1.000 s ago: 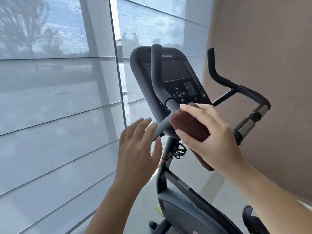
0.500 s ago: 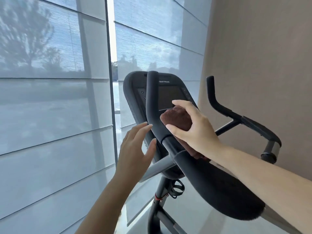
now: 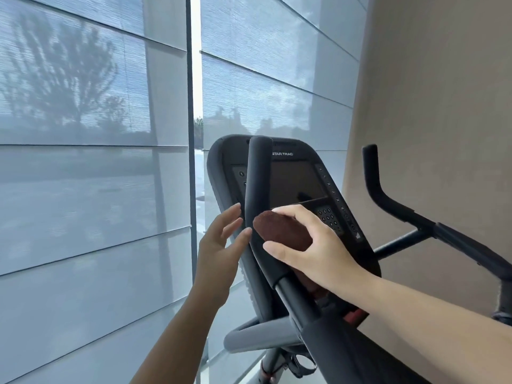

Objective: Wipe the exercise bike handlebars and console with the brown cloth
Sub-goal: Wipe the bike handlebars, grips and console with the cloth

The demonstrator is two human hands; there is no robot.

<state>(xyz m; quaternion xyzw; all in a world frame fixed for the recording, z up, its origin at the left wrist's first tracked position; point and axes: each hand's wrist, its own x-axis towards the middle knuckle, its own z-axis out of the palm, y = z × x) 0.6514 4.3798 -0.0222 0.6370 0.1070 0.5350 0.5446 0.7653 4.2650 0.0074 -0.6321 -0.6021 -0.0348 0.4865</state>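
Since half a second ago the right grip (image 3: pixel 321 246) has slid the cloth (image 3: pixel 282 231) down off the dark screen, and the left grip (image 3: pixel 219 245) has drawn in closer to the bar.

Now the right grip clasps the brown cloth as a bunched wad, fingers (image 3: pixel 293 213) curled over its top and thumb (image 3: pixel 273 249) under it. The wad sticks out to the left of the palm and presses against the right edge of the near handlebar (image 3: pixel 256 184), an upright black bar in the middle of the frame. Behind it lies the lower part of the console (image 3: pixel 293 178), just left of the keypad (image 3: pixel 328 217) and below the line that ends the screen. A darker fold of the cloth hangs below the wrist, partly hidden by the bar.

The left grip is released, with fingers straight and slightly spread, holding nothing. It sits just left of the bar at the same height as the cloth. Its thumb tip reaches the bar's left edge; whether it touches cannot be told.

The far handlebar (image 3: pixel 388 200) rises at the right of the frame, well apart from both grips. A grey bar (image 3: pixel 257 336) curves across below the console. Window blinds (image 3: pixel 83 189) fill the left half of the frame, and a beige wall (image 3: pixel 432 92) fills the upper right.
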